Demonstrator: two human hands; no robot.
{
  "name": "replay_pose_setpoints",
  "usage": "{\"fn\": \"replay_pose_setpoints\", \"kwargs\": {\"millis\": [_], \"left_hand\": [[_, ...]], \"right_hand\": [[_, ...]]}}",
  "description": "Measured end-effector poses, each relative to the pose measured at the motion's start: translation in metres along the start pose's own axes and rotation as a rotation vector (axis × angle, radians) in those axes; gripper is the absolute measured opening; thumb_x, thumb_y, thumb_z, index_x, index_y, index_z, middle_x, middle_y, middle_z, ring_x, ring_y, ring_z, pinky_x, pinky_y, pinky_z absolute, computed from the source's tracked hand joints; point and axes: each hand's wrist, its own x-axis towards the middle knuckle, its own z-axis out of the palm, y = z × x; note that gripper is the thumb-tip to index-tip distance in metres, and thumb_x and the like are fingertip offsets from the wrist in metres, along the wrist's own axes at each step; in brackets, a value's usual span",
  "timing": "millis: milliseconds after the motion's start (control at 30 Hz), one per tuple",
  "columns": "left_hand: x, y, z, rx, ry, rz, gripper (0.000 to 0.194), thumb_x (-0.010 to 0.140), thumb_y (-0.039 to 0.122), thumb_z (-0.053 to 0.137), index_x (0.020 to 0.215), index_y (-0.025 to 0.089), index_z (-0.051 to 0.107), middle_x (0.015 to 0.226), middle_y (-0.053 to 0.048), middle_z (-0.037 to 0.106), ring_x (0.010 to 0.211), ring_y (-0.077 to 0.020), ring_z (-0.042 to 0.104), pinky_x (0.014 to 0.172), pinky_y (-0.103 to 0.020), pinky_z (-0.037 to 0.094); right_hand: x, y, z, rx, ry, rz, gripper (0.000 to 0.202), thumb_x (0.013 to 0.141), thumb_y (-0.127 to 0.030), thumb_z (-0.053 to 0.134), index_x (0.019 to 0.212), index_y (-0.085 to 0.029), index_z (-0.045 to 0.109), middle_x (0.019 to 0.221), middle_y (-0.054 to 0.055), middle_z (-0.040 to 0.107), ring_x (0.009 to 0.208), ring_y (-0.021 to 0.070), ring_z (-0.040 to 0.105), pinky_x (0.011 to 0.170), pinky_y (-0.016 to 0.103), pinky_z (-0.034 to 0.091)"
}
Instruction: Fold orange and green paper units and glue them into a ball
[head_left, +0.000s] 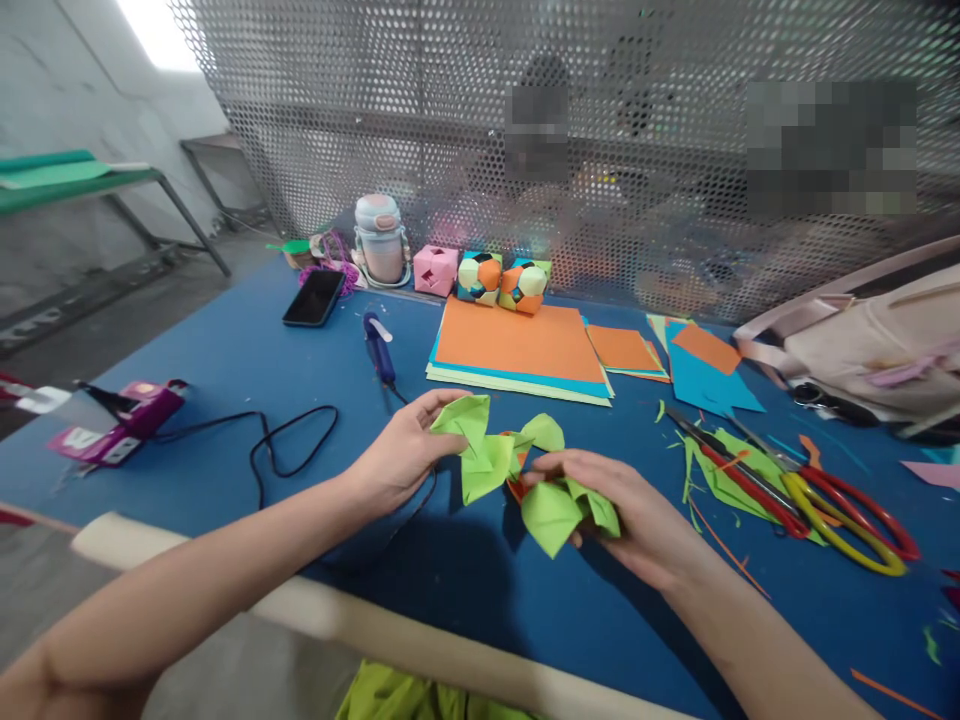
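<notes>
Between my two hands is a folded green paper piece (484, 450) with several pointed flaps and small orange parts in its middle. My left hand (405, 445) pinches a flap at its left end with thumb and fingers. Around the right end curl the fingers of my right hand (607, 490), which partly hide the paper. The piece is held above the blue tabletop (442, 570), over its near middle. Behind it lies a stack of orange, blue and pale green paper sheets (517, 345).
Scissors (840, 500) rest on green scraps at the right. Folded paper cubes (480, 278), a pink cube (436, 270) and a bottle (381, 240) stand along the perforated metal panel (465, 130). A glue gun (379, 350), its cord and a phone (315, 298) are left; a bag (877, 330) is right.
</notes>
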Motion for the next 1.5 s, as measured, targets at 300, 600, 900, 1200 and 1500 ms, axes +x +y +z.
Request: {"fn": "replay_pose_setpoints", "kwargs": {"millis": [300, 600, 900, 1200, 1500], "left_hand": [[-0.014, 0.002, 0.014, 0.307, -0.003, 0.267, 0.037, 0.068, 0.011, 0.058, 0.104, 0.018, 0.054, 0.111, -0.005, 0.062, 0.106, -0.0188, 0.057, 0.092, -0.032, 0.045], [0.007, -0.004, -0.003, 0.039, 0.136, 0.178, 0.043, 0.060, 0.009, 0.062, 0.101, 0.017, 0.055, 0.098, -0.002, 0.061, 0.092, -0.0154, 0.059, 0.082, -0.029, 0.047], [0.022, -0.009, -0.016, 0.392, 0.182, 0.407, 0.039, 0.068, 0.012, 0.057, 0.106, 0.016, 0.052, 0.106, -0.006, 0.061, 0.101, -0.0172, 0.057, 0.092, -0.033, 0.044], [0.027, -0.024, -0.026, 0.782, 0.085, 0.540, 0.044, 0.075, 0.009, 0.049, 0.118, 0.017, 0.048, 0.112, -0.007, 0.057, 0.105, -0.0174, 0.055, 0.095, -0.032, 0.042], [0.013, -0.010, -0.015, 0.945, -0.140, 0.625, 0.053, 0.072, 0.018, 0.058, 0.123, 0.016, 0.045, 0.123, -0.011, 0.051, 0.115, -0.0229, 0.048, 0.102, -0.038, 0.037]], "right_hand": [[-0.008, 0.006, 0.017, -0.239, -0.074, -0.010, 0.031, 0.073, -0.046, 0.068, 0.079, -0.016, 0.070, 0.082, 0.007, 0.068, 0.071, 0.0157, 0.060, 0.059, 0.026, 0.048], [0.000, -0.018, -0.021, -0.188, 0.228, -0.392, 0.024, 0.078, -0.043, 0.059, 0.084, -0.022, 0.068, 0.087, 0.005, 0.067, 0.075, 0.0178, 0.062, 0.060, 0.028, 0.049], [0.046, 0.000, -0.083, -0.965, 0.426, -0.727, 0.029, 0.081, -0.034, 0.053, 0.106, -0.021, 0.057, 0.118, 0.010, 0.054, 0.107, 0.0231, 0.054, 0.092, 0.041, 0.044], [0.031, -0.007, -0.082, -1.406, 0.614, -0.795, 0.037, 0.083, -0.034, 0.053, 0.117, -0.021, 0.057, 0.124, 0.012, 0.057, 0.115, 0.0305, 0.052, 0.095, 0.050, 0.042], [0.031, 0.016, -0.029, -1.369, 0.301, -0.843, 0.034, 0.086, -0.028, 0.050, 0.119, -0.020, 0.057, 0.117, 0.012, 0.062, 0.109, 0.0274, 0.055, 0.092, 0.047, 0.044]]}}
